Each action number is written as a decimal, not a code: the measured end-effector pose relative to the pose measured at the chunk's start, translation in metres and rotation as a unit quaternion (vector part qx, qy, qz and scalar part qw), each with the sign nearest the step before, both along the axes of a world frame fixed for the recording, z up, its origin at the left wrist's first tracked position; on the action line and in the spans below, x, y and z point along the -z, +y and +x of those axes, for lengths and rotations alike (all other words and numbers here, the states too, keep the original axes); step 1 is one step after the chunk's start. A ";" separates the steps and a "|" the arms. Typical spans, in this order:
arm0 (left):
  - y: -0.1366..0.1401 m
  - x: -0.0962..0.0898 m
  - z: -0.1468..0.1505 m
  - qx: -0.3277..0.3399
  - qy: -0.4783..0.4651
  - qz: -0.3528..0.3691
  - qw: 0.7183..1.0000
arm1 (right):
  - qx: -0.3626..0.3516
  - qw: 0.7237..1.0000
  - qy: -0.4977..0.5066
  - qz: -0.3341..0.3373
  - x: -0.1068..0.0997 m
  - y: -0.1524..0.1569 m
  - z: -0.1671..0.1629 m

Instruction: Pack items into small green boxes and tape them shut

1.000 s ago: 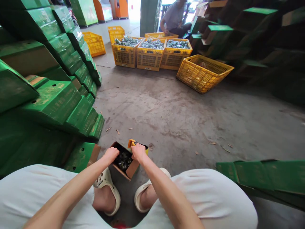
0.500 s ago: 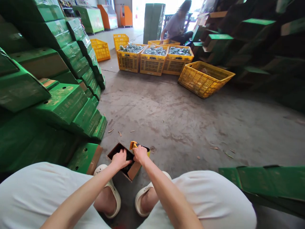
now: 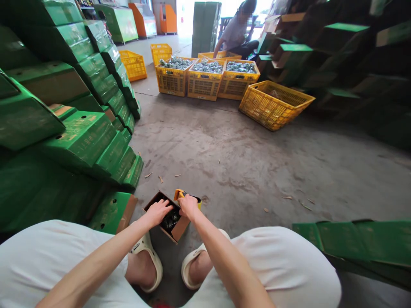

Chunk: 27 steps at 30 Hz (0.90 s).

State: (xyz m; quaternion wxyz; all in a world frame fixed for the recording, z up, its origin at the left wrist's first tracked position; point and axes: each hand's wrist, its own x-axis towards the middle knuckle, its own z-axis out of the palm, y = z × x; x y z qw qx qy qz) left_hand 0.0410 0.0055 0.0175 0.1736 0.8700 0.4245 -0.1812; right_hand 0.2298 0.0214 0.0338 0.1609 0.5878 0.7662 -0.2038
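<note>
Between my feet a small open cardboard box [image 3: 180, 229] stands tilted at an angle on the floor. Dark, shiny plastic-wrapped contents [image 3: 170, 220] show inside it. My left hand [image 3: 158, 211] reaches over the box's left side, fingers stretched out and apart over the contents. Whether the fingertips touch them I cannot tell. My right hand [image 3: 189, 206] is closed around what looks like an orange and yellow tape dispenser [image 3: 177, 194], at the box's right edge. The hand covers most of the dispenser.
Green cartons [image 3: 83, 132] are stacked on the left, with one low carton [image 3: 112, 209] near my left foot. Yellow crates [image 3: 205, 87] of wrapped pieces stand ahead, beside a tilted yellow crate [image 3: 272, 111]. A person [image 3: 236, 34] crouches behind them. More green cartons [image 3: 353, 239] lie right.
My left hand has drawn back slightly to the left, uncovering more of the box's dark contents. My right hand stays at the box with the tape dispenser. The view has shifted slightly.
</note>
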 end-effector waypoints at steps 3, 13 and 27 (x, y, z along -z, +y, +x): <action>0.005 0.001 0.006 -0.029 0.026 -0.014 0.999 | 0.004 1.000 -0.002 -0.003 0.000 -0.001 0.001; -0.008 0.010 0.003 -0.071 0.019 -0.058 0.996 | 0.010 1.000 -0.004 -0.007 0.003 -0.002 0.000; -0.007 0.015 -0.007 -0.152 -0.004 -0.049 0.987 | 0.016 1.000 -0.003 0.009 -0.005 -0.008 -0.001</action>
